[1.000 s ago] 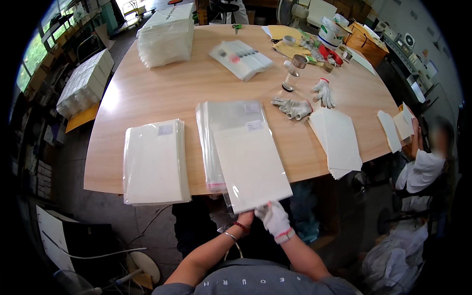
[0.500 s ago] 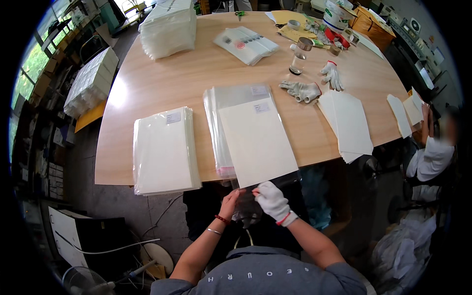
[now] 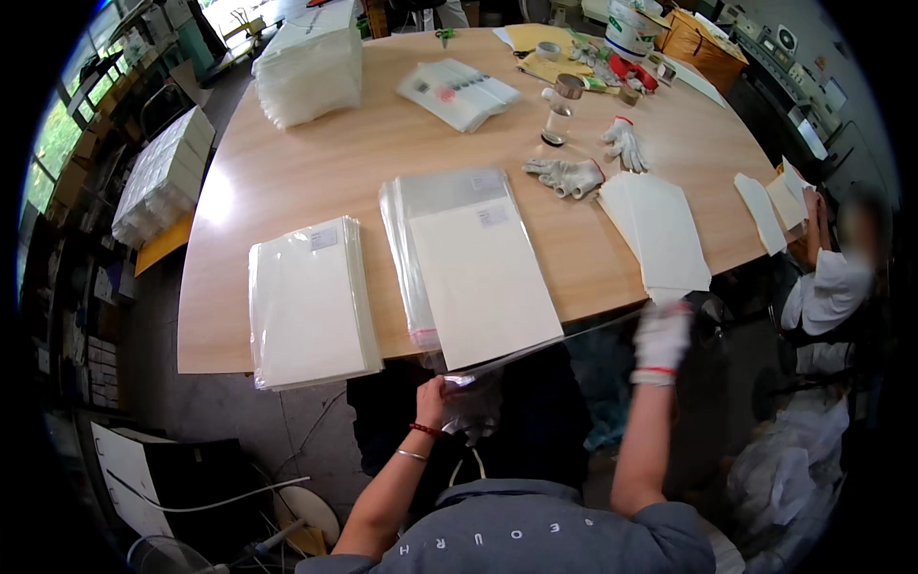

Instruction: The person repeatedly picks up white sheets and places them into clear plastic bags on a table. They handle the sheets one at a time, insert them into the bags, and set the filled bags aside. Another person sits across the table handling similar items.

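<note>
At the table's near edge my bare left hand (image 3: 431,400), with a red bead bracelet and a silver bangle, pinches the mouth of a clear plastic bag (image 3: 461,379). Inside the bag lies a cream sheet (image 3: 488,287) with a small white label. My right hand (image 3: 662,335), in a white knit glove, is out to the right and blurred by motion. A thin clear plastic strip (image 3: 593,328) runs taut from the bag's mouth to its fingers, which seem closed on it. More clear bags (image 3: 402,258) lie beneath the sheet.
On the left lies a stack of bagged sheets (image 3: 311,301); on the right, a fanned stack of cream sheets (image 3: 660,230). Beyond are two loose gloves (image 3: 566,177), a glass bottle (image 3: 557,120) and more plastic packs (image 3: 459,94). A person (image 3: 827,277) sits at the right edge.
My right hand has swung away from the left to the right, drawing the strip out. My left hand stays at the bag's mouth. The view has shifted slightly.
</note>
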Tool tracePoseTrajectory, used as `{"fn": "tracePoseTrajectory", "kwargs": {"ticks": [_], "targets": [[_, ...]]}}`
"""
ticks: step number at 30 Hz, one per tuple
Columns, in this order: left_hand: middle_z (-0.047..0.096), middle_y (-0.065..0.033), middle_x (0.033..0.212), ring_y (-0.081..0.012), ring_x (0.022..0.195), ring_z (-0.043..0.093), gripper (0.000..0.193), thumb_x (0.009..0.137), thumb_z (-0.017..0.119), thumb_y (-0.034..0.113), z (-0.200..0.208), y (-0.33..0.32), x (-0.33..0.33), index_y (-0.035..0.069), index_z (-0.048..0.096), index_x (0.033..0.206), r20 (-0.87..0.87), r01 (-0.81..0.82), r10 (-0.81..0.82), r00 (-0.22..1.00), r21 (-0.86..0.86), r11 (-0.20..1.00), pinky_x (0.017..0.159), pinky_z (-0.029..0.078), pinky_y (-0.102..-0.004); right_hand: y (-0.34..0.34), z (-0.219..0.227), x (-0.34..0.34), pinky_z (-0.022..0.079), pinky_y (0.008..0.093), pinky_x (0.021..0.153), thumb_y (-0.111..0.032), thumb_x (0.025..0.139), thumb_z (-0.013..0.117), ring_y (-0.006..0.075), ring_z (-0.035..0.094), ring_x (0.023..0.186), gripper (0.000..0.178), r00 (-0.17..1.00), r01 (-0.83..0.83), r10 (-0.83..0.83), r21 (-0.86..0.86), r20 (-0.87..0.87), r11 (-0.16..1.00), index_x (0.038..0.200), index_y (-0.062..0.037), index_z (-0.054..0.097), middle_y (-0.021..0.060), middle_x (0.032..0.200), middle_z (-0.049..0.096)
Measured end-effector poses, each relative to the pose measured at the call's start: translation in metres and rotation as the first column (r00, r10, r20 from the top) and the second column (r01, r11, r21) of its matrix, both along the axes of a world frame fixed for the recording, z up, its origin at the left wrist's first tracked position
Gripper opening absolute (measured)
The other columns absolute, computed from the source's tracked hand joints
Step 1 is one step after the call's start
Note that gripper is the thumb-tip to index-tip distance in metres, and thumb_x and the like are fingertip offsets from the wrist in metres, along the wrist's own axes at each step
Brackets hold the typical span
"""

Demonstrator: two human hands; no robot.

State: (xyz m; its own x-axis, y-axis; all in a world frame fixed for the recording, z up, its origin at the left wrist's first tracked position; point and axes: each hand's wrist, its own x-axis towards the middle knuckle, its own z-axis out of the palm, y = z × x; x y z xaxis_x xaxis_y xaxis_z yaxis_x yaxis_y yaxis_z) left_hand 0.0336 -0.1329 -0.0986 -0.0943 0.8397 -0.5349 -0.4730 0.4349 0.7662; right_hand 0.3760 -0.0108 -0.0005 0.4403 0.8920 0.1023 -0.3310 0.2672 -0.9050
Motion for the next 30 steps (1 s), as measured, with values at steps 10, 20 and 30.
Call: {"fn": "tracePoseTrajectory", "kwargs": {"ticks": [10,20,30], "targets": [[0.049,-0.0148,0.115,-0.0311,0.101,0.049,0.041,0.072,0.064,0.005,0.014,-0.01,-0.024,0.005,0.054,0.112,-0.944,0.287,0.273,0.186,0.318,0.903,0.087,0.041,-0.0387,-0.041,-0.08,0.044,0.048,0.0381,0.071,-0.017,0.077,0.057,0.0328,0.057,0.088,0.027,-0.129,-0.096,0.58,-0.592,0.805,0.8,0.101,-0.0036,0.056,0.0148,0.093,0.057],[0.058,-0.0038,0.074,-0.0215,0.07,0.057,0.014,0.071,0.069,0.015,0.05,0.029,-0.031,0.009,0.057,0.073,-0.92,0.75,0.382,0.089,0.314,0.583,0.062,0.044,-0.0337,0.024,-0.028,-0.044,0.048,0.0292,0.061,-0.011,0.077,0.06,0.0218,0.06,0.064,0.007,0.179,-0.688,0.399,-0.176,0.899,0.704,0.074,-0.0041,0.061,0.0083,0.071,0.062],[0.058,-0.006,0.06,-0.02,0.054,0.059,0.029,0.086,0.059,0.029,0.015,0.027,-0.031,0.005,0.058,0.071,-0.842,0.135,0.045,0.537,0.138,0.981,0.048,0.044,-0.0299,0.014,-0.025,-0.081,0.048,0.039,0.054,-0.028,0.081,0.055,0.0313,0.058,0.057,0.025,0.024,-0.096,0.506,-0.502,0.862,0.859,0.074,-0.0048,0.056,0.0138,0.068,0.06]]}}
